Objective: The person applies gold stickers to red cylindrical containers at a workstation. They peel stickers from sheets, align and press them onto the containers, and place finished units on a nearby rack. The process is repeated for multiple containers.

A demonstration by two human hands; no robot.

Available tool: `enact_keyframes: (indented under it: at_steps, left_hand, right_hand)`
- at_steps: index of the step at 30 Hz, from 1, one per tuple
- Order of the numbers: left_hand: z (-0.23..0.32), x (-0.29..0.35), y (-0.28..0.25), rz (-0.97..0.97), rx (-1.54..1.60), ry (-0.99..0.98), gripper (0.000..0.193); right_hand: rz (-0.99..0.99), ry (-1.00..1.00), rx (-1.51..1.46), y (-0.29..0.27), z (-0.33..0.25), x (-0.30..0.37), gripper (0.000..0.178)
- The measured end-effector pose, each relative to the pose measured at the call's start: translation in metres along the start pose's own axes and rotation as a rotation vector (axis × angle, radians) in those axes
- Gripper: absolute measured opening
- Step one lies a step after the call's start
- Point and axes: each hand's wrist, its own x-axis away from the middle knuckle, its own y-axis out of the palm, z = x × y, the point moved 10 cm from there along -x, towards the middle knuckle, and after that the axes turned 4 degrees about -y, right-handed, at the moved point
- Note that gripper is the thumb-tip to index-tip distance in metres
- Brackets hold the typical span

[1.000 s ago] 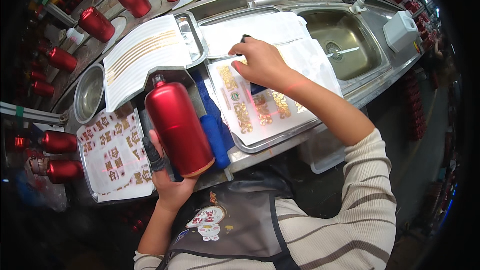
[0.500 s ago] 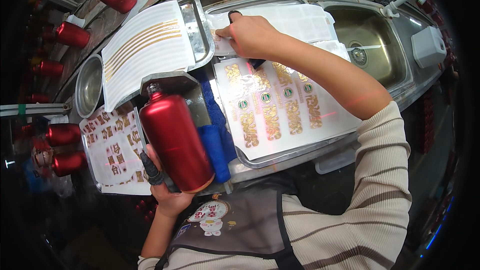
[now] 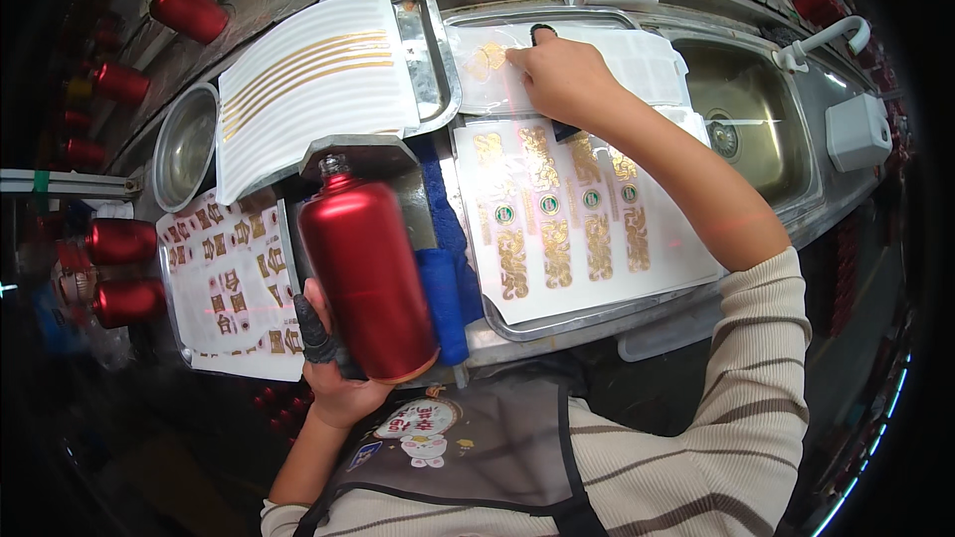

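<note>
A shiny red bottle (image 3: 366,273) lies tilted with its bare glass neck toward a grey metal rest (image 3: 383,151). My left hand (image 3: 343,390), with black finger covers, grips it near the base from the left. Across the work surface, my right hand (image 3: 569,72) has its fingers bent together, one in a black cover. Its fingertips meet the edge of a gold decal (image 3: 485,61) on a wet-looking translucent sheet (image 3: 492,97). Below that arm lies a white sheet (image 3: 557,303) of gold patterned decals with green round marks.
A sheet of gold stripes (image 3: 298,129) lies beside a metal tray (image 3: 435,109); a bowl (image 3: 184,149) is left of it. Brown-gold decals (image 3: 229,308) lie at lower left. A blue cloth (image 3: 440,308) adjoins the bottle. A sink (image 3: 756,149) and several red bottles (image 3: 189,10) surround the bench.
My right hand has moved right over the translucent sheet, and the gold decal beside its fingertips now shows more fully. My left hand keeps its grip on the bottle. The whole view has shifted slightly.
</note>
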Motion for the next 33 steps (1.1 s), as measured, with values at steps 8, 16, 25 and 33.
enact_keyframes:
  at_steps: [8, 16, 25, 33]
  left_hand:
    - [-0.008, 0.003, 0.002, -0.035, -0.039, -0.011, 0.123]
    - [-0.006, 0.002, 0.002, -0.042, 0.009, 0.019, 0.123]
    - [0.008, -0.011, -0.003, 0.02, -0.009, 0.049, 0.121]
    - [-0.023, -0.003, 0.001, 0.002, 0.213, -0.101, 0.122]
  right_hand:
    - [0.187, 0.191, -0.182, -0.013, 0.038, -0.008, 0.027]
    - [0.177, 0.288, -0.232, -0.001, 0.05, -0.03, 0.048]
    - [0.271, 0.166, -0.185, 0.0, 0.076, -0.027, 0.04]
    - [0.203, 0.172, -0.265, -0.001, 0.077, -0.042, 0.027]
